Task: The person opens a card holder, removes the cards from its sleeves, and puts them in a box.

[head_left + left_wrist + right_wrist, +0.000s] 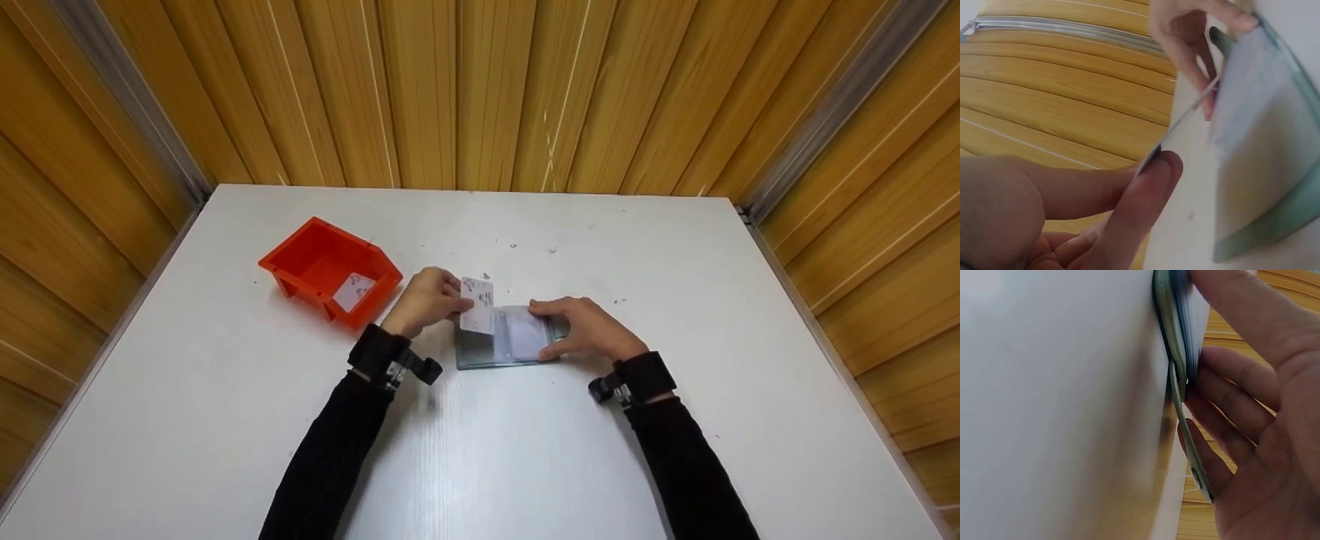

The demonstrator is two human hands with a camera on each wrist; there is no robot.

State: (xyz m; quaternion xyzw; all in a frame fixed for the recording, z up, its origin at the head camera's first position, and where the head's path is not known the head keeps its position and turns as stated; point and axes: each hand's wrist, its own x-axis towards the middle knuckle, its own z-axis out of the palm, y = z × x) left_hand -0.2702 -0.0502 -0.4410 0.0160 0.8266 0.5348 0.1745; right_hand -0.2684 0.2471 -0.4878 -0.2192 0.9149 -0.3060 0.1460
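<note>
My left hand (429,301) pinches a white printed card (480,304) between thumb and fingers. The card stands tilted above the left part of an open card holder (475,354). This holder has a grey-green cover and clear plastic sleeves, and lies on the white table. My right hand (592,328) grips the holder's right side, thumb at the near edge and fingers at the far edge. In the left wrist view the card (1185,115) shows edge-on, leaning toward the sleeves. The right wrist view shows the holder's stacked sleeves (1186,332) and a cover flap (1190,444) from the side.
A red plastic bin (300,274) stands left of my left hand, with a white printed card (352,291) lying inside. Wood-look panels (480,90) wall the table (187,360) at the back and sides.
</note>
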